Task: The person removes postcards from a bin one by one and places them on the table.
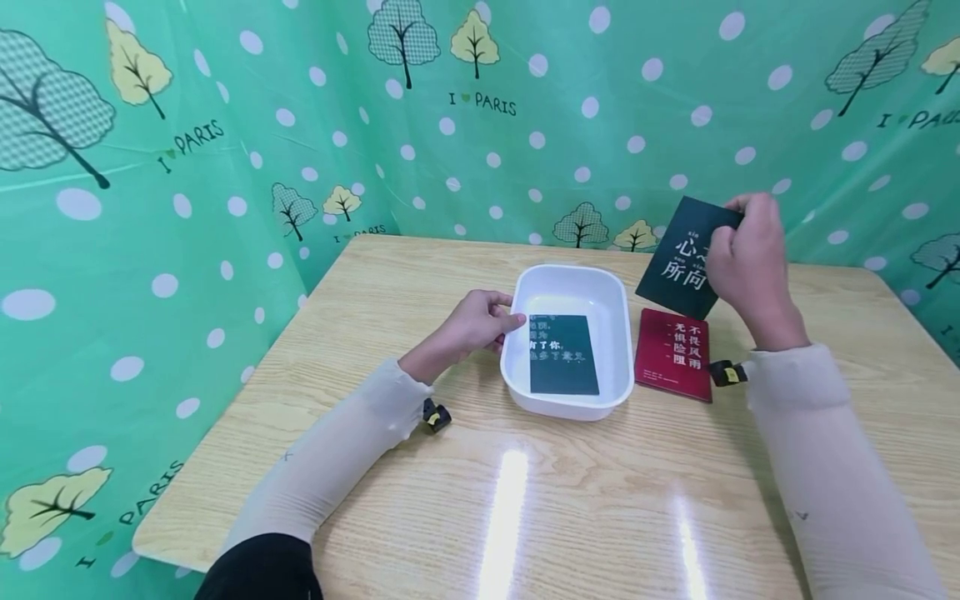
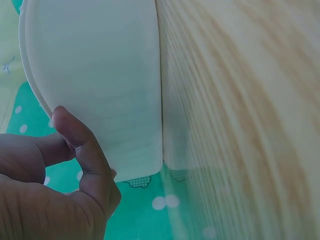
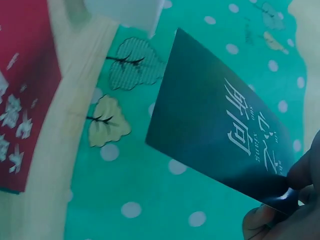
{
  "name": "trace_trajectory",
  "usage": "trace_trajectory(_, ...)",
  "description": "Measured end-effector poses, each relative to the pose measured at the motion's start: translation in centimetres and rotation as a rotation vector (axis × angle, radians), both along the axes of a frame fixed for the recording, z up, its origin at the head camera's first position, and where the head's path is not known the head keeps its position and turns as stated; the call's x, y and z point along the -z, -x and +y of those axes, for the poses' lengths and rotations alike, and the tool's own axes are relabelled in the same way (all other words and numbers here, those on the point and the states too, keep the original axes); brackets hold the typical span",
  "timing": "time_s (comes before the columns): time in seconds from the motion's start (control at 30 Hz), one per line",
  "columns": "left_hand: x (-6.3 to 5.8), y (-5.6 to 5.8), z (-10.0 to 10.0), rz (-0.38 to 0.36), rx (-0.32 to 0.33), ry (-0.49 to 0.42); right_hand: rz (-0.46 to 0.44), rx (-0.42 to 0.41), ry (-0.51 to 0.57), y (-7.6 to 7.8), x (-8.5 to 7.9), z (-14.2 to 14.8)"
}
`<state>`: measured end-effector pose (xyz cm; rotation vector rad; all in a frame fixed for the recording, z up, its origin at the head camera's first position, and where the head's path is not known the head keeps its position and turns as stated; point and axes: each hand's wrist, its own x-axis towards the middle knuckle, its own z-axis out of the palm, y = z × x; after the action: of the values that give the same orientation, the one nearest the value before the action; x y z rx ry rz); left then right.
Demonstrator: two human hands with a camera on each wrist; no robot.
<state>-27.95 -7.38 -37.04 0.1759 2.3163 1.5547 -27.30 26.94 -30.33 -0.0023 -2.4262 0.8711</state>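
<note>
My right hand (image 1: 750, 250) pinches a dark green booklet (image 1: 682, 258) with white Chinese characters by its upper right corner. It is held tilted in the air above a red booklet (image 1: 673, 354) on the table. The right wrist view shows the same green booklet (image 3: 210, 120) between thumb and fingers (image 3: 257, 220). At the left side of a white plastic tub (image 1: 570, 408), my left hand (image 1: 480, 321) grips the rim, thumb over the edge. Another dark green booklet (image 1: 564, 371) lies flat inside the tub. The tub's outer wall (image 2: 100, 75) fills much of the left wrist view.
A wood-grain table (image 1: 420, 500) carries the tub and the red booklet, which sits just right of the tub. Behind the table and along its left side hangs a green curtain (image 1: 450, 167) with trees and white dots. Light glares off the tabletop near the front.
</note>
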Motion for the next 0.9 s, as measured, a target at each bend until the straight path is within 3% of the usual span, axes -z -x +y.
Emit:
trace_trajectory(0.27, 0.1, 0.1, 0.0, 0.0, 0.001, -0.009, -0.187, -0.024, 0.005, 1.1, 1.6, 1.8)
trace_trajectory(0.5, 0.1, 0.0, 0.0, -0.007, -0.004, -0.007, -0.293, -0.091, -0.027, 1.7, 3.3, 2.4)
trace_trajectory(0.9, -0.1, 0.0, -0.1, -0.009, -0.001, -0.016, -0.622, -0.352, -0.272, 2.0, 4.5, 2.7)
